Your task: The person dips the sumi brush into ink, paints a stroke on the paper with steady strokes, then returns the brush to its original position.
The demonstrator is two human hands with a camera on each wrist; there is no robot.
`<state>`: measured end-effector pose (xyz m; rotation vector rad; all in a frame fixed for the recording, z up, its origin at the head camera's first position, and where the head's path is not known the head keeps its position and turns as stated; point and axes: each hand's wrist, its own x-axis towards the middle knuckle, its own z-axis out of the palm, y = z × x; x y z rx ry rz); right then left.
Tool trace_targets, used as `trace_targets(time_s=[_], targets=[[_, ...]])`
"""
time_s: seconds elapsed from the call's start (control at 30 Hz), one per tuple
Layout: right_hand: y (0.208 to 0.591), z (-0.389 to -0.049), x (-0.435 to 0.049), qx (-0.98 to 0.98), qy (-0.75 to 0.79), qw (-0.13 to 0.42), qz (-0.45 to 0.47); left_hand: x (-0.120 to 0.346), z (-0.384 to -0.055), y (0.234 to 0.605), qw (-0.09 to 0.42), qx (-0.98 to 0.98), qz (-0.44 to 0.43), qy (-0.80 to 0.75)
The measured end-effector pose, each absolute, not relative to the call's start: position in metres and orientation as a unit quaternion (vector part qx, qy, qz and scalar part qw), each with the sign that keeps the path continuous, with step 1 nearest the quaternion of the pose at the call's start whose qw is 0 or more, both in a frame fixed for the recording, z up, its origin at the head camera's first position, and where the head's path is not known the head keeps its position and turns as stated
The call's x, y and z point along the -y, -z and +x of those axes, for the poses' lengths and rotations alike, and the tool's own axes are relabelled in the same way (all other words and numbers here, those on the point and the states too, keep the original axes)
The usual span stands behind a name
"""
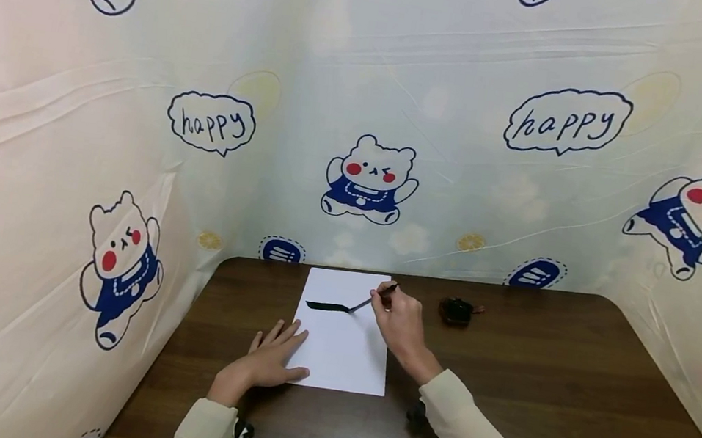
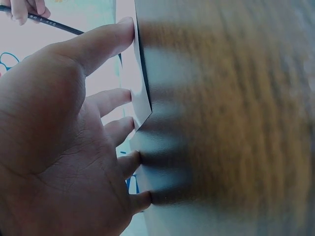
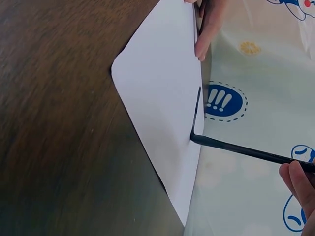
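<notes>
A white sheet of paper (image 1: 342,358) lies on the table, bearing one thick black horizontal stroke (image 1: 324,306) in its upper half. My right hand (image 1: 400,322) pinches a dark, thin-handled brush (image 1: 372,299) between thumb and fingers. In the right wrist view the tip of the brush (image 3: 236,147) meets the paper at the end of the stroke. My left hand (image 1: 269,360) is spread flat at the sheet's lower left edge. Its thumb and some fingertips press on the paper, as the left wrist view (image 2: 64,123) of the hand shows; the other fingers touch the table.
To the right of the paper sits a small black inkpot-like container (image 1: 457,311), with something thin sticking out at its right. The brown wooden table (image 1: 515,389) ends at a curtain (image 1: 381,90) printed with bears, which surrounds the back and sides.
</notes>
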<state>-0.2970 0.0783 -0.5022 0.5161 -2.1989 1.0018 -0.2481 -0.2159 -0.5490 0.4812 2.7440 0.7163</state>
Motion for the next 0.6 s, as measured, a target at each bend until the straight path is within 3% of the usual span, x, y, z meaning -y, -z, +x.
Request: trace_targets(time_s=[0.6], targets=[[0.501, -0.293, -0.099, 0.845, -0.370, 0.342, 0.176, 0.209, -0.242, 0.535, 0.138, -0.954, 0.154, -0.219]])
